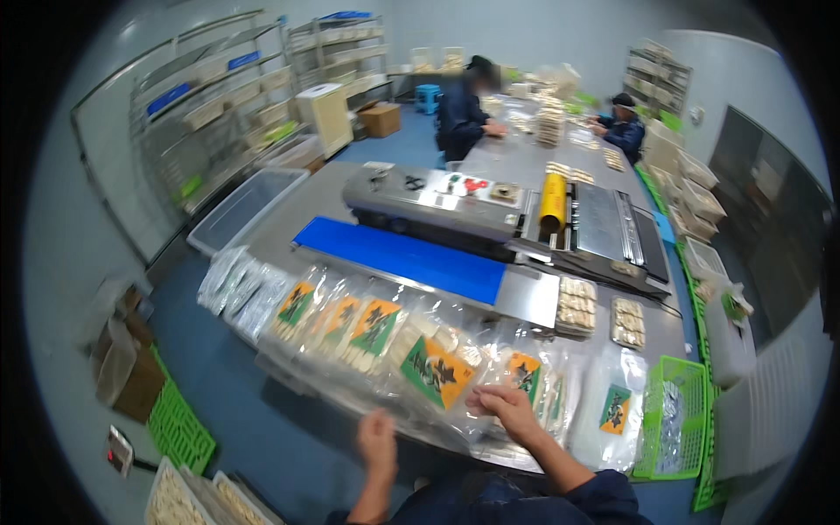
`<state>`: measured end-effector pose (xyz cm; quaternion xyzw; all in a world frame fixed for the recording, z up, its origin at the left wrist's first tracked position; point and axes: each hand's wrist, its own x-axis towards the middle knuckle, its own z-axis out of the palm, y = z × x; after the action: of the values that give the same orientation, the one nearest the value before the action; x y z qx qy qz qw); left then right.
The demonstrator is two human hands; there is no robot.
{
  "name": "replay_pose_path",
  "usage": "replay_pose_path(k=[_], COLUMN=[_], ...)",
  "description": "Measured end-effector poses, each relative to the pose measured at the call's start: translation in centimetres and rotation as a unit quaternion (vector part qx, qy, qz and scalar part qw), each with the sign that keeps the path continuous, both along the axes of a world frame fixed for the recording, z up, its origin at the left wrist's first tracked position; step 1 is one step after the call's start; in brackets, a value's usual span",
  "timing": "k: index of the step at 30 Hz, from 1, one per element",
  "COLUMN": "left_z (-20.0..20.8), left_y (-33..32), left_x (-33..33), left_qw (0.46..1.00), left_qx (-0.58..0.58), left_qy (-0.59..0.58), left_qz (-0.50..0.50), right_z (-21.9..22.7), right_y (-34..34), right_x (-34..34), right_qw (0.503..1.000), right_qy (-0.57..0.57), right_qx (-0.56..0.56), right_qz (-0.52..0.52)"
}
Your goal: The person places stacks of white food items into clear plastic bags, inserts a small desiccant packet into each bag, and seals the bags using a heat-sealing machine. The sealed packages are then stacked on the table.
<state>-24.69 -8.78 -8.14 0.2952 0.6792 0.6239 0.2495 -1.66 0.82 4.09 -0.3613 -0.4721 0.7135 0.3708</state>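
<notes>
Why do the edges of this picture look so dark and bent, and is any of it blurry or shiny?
Head view: the fisheye lens leaves black corners and curves straight lines, such as the blue conveyor belt; lighting is even, with soft shadows; glare glints on the clear packets by the right hand; the left hand is slightly motion-blurred; the far shelving looks soft.

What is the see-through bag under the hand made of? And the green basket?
The bag under the right hand looks like thin clear plastic film: glossy, wrinkled, contents showing through. The green basket seems rigid moulded plastic, going by its open grid walls and even colour.
</notes>
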Motion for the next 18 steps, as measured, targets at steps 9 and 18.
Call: replay_pose_path(k=[9,18], left_z=[6.5,0.9], left_y=[1.7,2.8], left_x=[0.8,4.5], left_qw=[0.762,0.679], left_qx=[0.058,-0.058], left_qy=[-0.473,-0.550], left_qz=[-0.439,-0.483], right_z=[8.0,-6.9], right_y=[-2.9,-4.5], right_x=[10.3,45.2], right_qw=[0.943,0.722], right_qy=[-0.129,-0.478], right_qx=[0.143,0.030], right_qz=[0.273,-0.499])
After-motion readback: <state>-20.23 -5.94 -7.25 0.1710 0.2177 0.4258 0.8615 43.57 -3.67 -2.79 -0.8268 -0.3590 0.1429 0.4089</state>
